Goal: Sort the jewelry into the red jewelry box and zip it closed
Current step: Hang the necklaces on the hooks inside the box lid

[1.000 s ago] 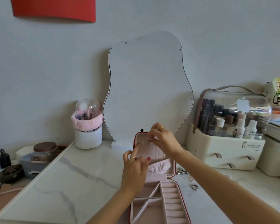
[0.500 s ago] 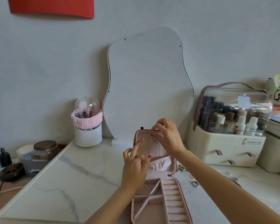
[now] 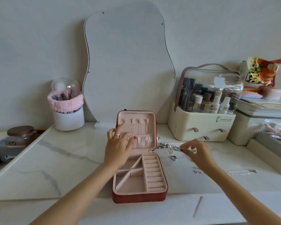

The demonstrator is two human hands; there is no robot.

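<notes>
Tabletop (image 3: 58, 161): white marble, bearing the box at centre and loose pieces to its right.
Mirror (image 3: 128, 62): wavy-edged, leaning on the wall directly behind the box.
Cosmetics organiser (image 3: 199, 125): cream, clear-domed, well right of the lid.
Red jewelry box (image 3: 139, 196): open on the tabletop in front of the person; its long axis runs away from the person toward the mirror, hinge at the far end, the front edge pointing back at the wearer.
Lid (image 3: 137, 117): upright, pink lining facing the person; thin chains hang from the hooks in its upper half above a gathered pocket.
Tray compartments (image 3: 130, 184): appear empty, as do the ring rolls on the right.
Change: half a second ago both hands were up at the lid; now the right hand has dropped to the table beside the box. I judge the hanging of one chain done and the next piece being fetched.
Left hand (image 3: 118, 146): fingers spread and loosely apart, resting against the lid's lining near the pocket, seemingly steadying it; clamped on nothing visible.
Right hand (image 3: 196, 151): fingertips pinched together on a small silvery piece (image 3: 191, 149) among the loose jewelry.
Loose jewelry (image 3: 167, 146): clasps and a pearl strand just right of the lid's base.
Ring (image 3: 173, 158): lying flat near the box's right side.
</notes>
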